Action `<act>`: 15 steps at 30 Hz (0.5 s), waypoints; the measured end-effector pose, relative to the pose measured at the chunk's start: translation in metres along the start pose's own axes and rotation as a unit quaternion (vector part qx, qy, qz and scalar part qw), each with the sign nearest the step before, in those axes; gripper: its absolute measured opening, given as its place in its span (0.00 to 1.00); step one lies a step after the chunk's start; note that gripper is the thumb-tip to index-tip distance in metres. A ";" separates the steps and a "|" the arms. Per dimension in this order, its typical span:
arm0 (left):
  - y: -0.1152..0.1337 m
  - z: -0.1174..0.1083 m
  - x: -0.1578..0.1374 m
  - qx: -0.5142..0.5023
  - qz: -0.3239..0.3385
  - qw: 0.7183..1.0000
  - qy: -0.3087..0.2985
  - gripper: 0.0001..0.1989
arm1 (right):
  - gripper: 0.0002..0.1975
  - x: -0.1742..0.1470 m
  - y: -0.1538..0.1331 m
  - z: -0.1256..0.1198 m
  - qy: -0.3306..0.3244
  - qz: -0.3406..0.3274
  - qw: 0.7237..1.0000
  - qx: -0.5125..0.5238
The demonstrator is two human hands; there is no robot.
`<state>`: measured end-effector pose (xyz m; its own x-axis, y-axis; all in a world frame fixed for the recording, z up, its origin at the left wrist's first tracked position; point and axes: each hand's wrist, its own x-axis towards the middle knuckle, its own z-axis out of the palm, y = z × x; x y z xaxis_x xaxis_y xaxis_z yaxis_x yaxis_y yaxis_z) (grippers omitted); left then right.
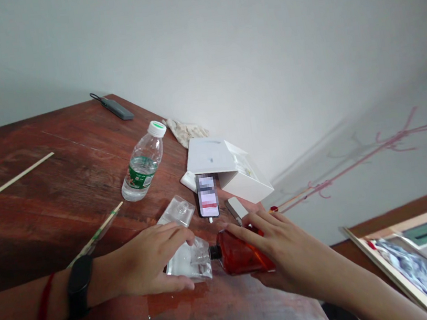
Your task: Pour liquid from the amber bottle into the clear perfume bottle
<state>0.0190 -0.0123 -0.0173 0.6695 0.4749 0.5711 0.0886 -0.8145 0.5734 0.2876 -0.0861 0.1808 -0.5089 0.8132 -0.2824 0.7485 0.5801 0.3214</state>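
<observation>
My left hand (154, 261) curls round a clear plastic container (191, 261), thumb on the near side and fingers on the far side. Its narrow end meets the black neck of a red translucent bottle (237, 254), which lies on its side. Over that bottle my right hand (276, 241) is wrapped, fingers across its top and thumb below. Whether the two necks are joined I cannot tell. Just beyond my left hand lies a clear plastic piece (179, 211) with a round spout-like part.
A capped water bottle (141, 172) stands on the wooden table (80, 173). Behind are a phone (207, 198), a white box (210, 155), a small white block (237, 208), a cloth (185, 130) and a grey strapped device (117, 109). Wrapped chopsticks (102, 228) and a thin stick (10, 183) lie left.
</observation>
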 end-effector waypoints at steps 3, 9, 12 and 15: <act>0.003 -0.002 0.000 -0.004 0.004 1.000 0.005 0.34 | 0.48 0.000 0.000 -0.001 0.005 -0.005 1.000 -0.004; 0.004 -0.002 0.000 0.005 -0.006 1.000 0.000 0.34 | 0.47 0.001 0.000 0.000 0.020 -0.007 0.999 -0.025; 0.002 0.000 0.000 -0.004 -0.008 1.000 0.001 0.32 | 0.46 0.000 0.000 0.002 0.032 -0.009 0.999 -0.029; 0.002 0.000 0.000 -0.008 0.000 1.000 0.009 0.32 | 0.46 0.000 0.000 0.002 0.040 -0.007 0.999 -0.036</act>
<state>0.0190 -0.0141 -0.0157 0.6562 0.4815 0.5810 0.0772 -0.8088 0.5830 0.2887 -0.0863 0.1786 -0.5535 0.8044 -0.2161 0.7099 0.5913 0.3827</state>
